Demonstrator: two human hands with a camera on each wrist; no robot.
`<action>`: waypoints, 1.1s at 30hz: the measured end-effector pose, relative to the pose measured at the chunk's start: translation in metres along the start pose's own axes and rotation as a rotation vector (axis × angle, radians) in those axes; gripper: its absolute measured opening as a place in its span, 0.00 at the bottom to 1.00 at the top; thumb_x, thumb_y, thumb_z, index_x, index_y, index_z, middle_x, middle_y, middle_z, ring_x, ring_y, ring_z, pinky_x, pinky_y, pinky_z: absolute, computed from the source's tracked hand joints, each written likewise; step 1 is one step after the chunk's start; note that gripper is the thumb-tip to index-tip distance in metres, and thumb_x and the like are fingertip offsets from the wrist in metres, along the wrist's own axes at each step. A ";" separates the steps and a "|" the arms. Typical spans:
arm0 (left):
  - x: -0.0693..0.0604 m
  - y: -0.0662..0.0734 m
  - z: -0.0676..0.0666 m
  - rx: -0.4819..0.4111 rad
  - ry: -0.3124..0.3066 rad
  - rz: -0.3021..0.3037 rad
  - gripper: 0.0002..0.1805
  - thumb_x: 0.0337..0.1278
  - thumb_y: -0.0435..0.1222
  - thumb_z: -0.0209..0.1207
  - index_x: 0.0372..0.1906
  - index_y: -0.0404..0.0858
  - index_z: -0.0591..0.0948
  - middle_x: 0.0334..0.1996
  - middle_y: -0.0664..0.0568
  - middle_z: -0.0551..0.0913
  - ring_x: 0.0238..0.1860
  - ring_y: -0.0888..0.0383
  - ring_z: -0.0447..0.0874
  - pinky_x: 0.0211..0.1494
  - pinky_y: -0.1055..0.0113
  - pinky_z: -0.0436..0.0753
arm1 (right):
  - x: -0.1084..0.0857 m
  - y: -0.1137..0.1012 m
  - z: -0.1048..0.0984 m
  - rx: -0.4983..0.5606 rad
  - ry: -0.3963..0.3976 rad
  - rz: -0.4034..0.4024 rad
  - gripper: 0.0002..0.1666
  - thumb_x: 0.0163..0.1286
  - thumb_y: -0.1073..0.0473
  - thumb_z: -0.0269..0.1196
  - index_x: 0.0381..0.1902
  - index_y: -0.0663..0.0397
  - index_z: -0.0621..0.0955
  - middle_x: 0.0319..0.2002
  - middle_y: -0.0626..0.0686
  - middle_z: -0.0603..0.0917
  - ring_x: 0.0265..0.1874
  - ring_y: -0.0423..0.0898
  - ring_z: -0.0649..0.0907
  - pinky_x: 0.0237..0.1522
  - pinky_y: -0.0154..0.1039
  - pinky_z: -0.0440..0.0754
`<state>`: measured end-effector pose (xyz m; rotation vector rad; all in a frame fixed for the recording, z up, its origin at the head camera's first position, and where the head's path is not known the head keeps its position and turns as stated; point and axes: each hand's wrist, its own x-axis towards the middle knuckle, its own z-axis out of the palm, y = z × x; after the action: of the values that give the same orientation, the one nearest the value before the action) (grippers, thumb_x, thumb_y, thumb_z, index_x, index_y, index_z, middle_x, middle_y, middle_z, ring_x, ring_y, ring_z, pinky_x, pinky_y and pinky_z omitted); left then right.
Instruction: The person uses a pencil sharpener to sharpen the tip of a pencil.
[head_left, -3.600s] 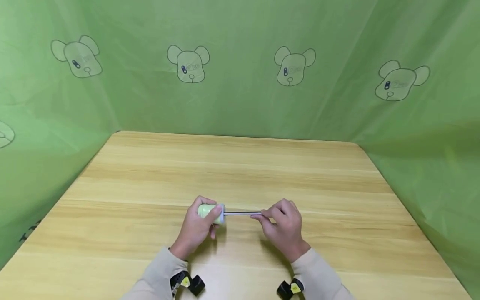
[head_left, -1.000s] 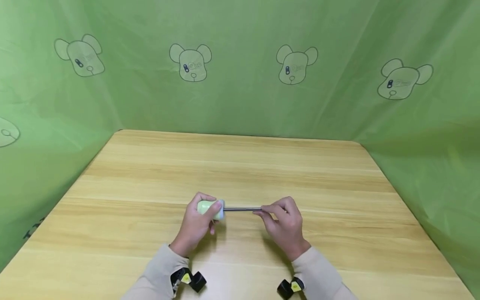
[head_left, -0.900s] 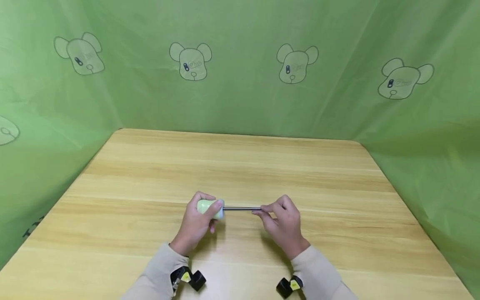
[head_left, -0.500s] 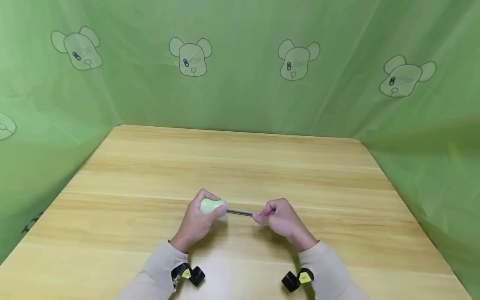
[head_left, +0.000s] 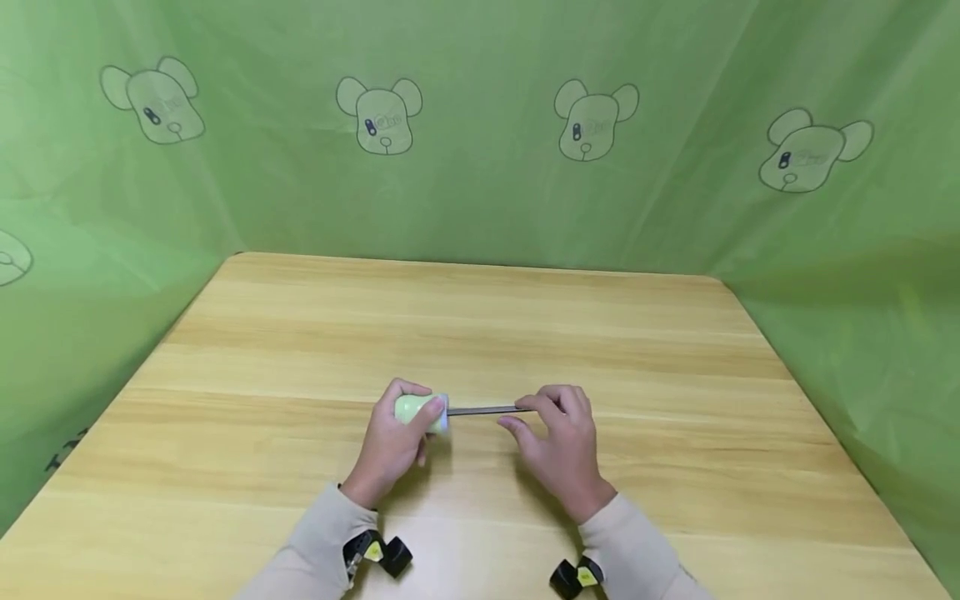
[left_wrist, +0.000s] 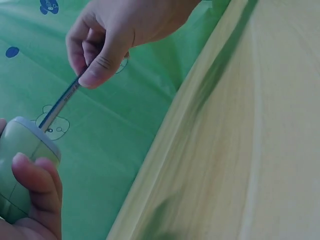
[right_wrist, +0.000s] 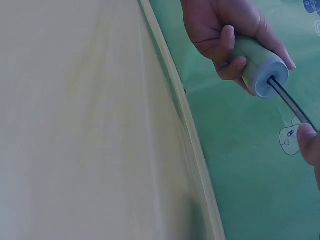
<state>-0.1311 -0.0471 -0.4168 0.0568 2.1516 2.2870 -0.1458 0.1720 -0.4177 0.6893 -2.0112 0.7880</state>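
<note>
My left hand (head_left: 386, 446) grips a rounded, pale green pencil sharpener (head_left: 412, 408), fingers wrapped round its body and thumb near its blue-grey end. From that end sticks a dark, slim pencil (head_left: 483, 410), lying nearly level between the hands. My right hand (head_left: 564, 446) has the pencil's outer end between index finger and thumb. In the left wrist view the printed side of the pencil (left_wrist: 60, 105) shows, with the right thumb against it. The right wrist view shows the pencil (right_wrist: 291, 102) entering the hole of the sharpener (right_wrist: 252, 55). The pencil's inserted tip is hidden.
Both hands are held above a light wooden table (head_left: 480, 333). A green curtain (head_left: 480, 208) printed with bear heads hangs behind and along the sides. A black wrist camera (head_left: 393, 557) sits on the left sleeve, and another camera (head_left: 566, 577) on the right.
Half a second ago the right fingers were curled tighter and turned over, nearer the sharpener. Now they have rolled back and spread along the pencil, which tilts slightly upward. The left hand keeps its hold.
</note>
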 end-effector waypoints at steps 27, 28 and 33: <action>0.001 -0.006 0.000 0.069 -0.031 0.085 0.15 0.59 0.35 0.64 0.45 0.33 0.72 0.25 0.45 0.75 0.22 0.50 0.73 0.18 0.70 0.75 | 0.002 -0.002 -0.009 -0.074 -0.336 0.254 0.14 0.52 0.55 0.77 0.33 0.55 0.85 0.29 0.50 0.77 0.23 0.42 0.72 0.25 0.37 0.73; 0.001 -0.005 0.000 0.069 -0.021 0.078 0.16 0.59 0.35 0.63 0.46 0.33 0.72 0.25 0.45 0.75 0.21 0.50 0.73 0.18 0.70 0.75 | 0.001 -0.001 -0.008 -0.063 -0.315 0.236 0.16 0.51 0.56 0.77 0.35 0.56 0.85 0.31 0.50 0.77 0.25 0.43 0.73 0.26 0.37 0.75; 0.002 -0.003 -0.001 0.061 0.018 0.061 0.15 0.61 0.35 0.63 0.47 0.34 0.72 0.24 0.45 0.75 0.18 0.54 0.72 0.17 0.70 0.74 | -0.001 0.000 -0.006 -0.028 -0.202 0.114 0.21 0.41 0.60 0.81 0.32 0.56 0.83 0.33 0.52 0.75 0.31 0.47 0.76 0.31 0.42 0.78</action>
<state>-0.1331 -0.0476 -0.4200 0.1031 2.2588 2.2621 -0.1424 0.1765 -0.4159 0.6651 -2.2562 0.7810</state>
